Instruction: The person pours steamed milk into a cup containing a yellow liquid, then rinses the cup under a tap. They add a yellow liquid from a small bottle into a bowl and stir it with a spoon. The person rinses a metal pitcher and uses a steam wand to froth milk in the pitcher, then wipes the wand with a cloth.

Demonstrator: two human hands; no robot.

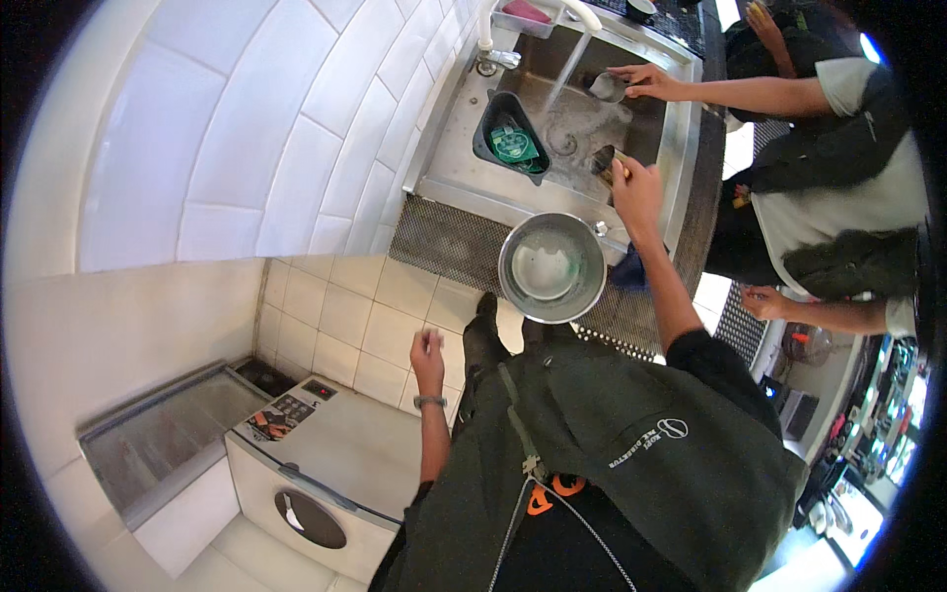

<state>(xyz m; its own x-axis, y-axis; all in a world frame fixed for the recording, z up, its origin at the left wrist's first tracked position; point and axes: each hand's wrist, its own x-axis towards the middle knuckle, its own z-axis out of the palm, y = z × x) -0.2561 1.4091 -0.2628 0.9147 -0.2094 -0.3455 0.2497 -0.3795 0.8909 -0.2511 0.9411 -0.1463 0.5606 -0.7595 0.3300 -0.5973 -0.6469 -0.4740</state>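
Observation:
My right hand (637, 194) grips a small dark object with a yellow-brown part at the near right of a steel sink (544, 59); its exact kind is unclear. My left hand (427, 354), blurred and loosely curled, hangs over the tiled floor, with no held object visible. Water runs from a white curved faucet (584, 15) into the sink. A dark triangular strainer basket (484, 137) holding green-printed scraps stands at the sink's left. On the near edge sits a round metal bowl (510, 288) with cloudy liquid or a pale disc inside.
A co-worker's hand (655, 81) holds a small metal-looking cup (608, 87) over the sink from the right. Perforated dark matting (451, 233) borders the sink. A white appliance (348, 436) stands at lower left. A clear tub (524, 22) with a pink item sits behind the faucet.

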